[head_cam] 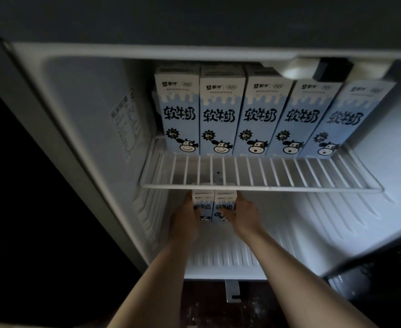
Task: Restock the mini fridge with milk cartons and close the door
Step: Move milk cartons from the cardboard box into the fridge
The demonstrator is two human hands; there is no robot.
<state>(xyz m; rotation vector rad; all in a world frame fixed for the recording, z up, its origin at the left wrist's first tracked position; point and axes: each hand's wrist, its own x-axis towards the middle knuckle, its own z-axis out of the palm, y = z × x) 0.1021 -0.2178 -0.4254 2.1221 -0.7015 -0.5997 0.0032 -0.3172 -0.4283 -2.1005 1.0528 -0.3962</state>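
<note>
The mini fridge stands open in front of me. Several blue-and-white milk cartons with a cartoon cow stand in a row at the back of its white wire shelf. Below that shelf, two more cartons stand side by side deep in the lower compartment. My left hand grips the left carton from its left side. My right hand grips the right carton from its right side. The wire shelf hides the tops of both cartons.
The ribbed white fridge floor lies under my forearms. The front half of the wire shelf is bare. A lamp housing sits at the top right of the interior. A metal hinge bracket sticks out below the fridge. The surroundings are dark.
</note>
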